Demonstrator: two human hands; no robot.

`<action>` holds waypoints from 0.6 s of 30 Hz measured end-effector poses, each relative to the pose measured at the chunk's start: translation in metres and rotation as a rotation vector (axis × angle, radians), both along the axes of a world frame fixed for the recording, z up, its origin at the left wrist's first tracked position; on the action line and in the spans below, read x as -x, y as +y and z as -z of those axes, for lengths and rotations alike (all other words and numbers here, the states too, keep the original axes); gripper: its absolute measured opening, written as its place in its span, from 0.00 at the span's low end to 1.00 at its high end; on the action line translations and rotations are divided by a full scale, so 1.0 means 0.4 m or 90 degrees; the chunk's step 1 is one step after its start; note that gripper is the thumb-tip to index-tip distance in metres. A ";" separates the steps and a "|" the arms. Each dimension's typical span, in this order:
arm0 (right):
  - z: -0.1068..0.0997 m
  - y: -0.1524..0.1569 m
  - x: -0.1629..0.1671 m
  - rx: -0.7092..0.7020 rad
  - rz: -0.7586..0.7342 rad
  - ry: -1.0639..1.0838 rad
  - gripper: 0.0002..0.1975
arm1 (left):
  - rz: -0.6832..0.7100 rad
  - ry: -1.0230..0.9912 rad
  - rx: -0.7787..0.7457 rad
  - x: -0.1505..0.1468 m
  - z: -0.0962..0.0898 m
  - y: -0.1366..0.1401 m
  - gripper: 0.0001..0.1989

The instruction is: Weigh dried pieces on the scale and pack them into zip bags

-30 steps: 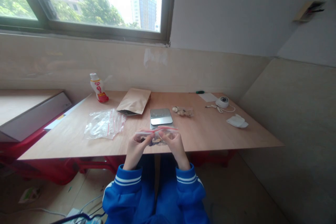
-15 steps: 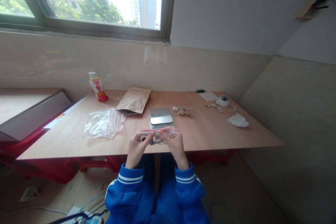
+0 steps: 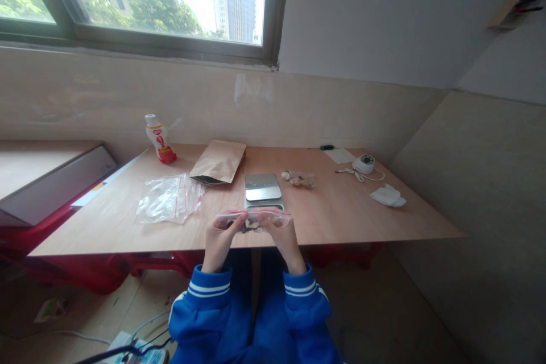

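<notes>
Between my two hands is a clear zip bag (image 3: 251,225) with a red seal line along its top and dark and light pieces inside. My left hand (image 3: 222,239) pinches the bag's top edge on the left, thumb along the seal. My right hand (image 3: 281,234) grips the same edge on the right. The bag is held over the table's front edge, just in front of a silver digital scale (image 3: 263,187). Right of the scale lies another clear bag (image 3: 299,180) with pale pieces in it.
A brown paper pouch (image 3: 219,161) and flat clear zip bags (image 3: 164,199) lie left of the scale. Behind them stands a white and red bottle (image 3: 161,140). To the right are a white camera (image 3: 364,164) with its cable, a crumpled white tissue (image 3: 388,196) and a green-handled tool (image 3: 327,147).
My left hand's thumb has slid slightly left along the seal, and the hands are a little further apart. Both still hold the zip bag. The view has shifted slightly.
</notes>
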State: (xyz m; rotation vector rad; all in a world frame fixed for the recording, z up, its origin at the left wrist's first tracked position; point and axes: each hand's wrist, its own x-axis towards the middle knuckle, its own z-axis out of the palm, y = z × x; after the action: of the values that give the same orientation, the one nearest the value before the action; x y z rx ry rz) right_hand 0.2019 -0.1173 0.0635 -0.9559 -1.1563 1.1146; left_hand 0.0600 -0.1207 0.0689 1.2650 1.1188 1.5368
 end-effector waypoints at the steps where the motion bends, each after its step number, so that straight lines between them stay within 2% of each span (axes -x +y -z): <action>1: -0.001 0.000 0.002 -0.007 0.015 0.002 0.15 | -0.001 -0.003 -0.002 -0.001 0.000 0.001 0.13; 6: -0.006 0.001 0.006 -0.058 0.039 0.009 0.11 | -0.012 -0.020 -0.012 -0.011 -0.006 0.004 0.14; 13: -0.004 -0.013 0.012 -0.059 0.044 0.012 0.09 | -0.006 -0.016 -0.019 -0.011 0.013 0.000 0.12; 18: -0.018 -0.012 0.013 -0.084 0.040 0.006 0.08 | -0.020 -0.022 -0.023 -0.019 -0.002 0.002 0.13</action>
State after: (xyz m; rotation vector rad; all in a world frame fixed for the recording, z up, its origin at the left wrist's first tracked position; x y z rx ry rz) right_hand 0.1966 -0.1219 0.0707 -0.8775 -1.1693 0.9791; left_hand 0.0676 -0.1200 0.0695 1.2451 1.0980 1.6027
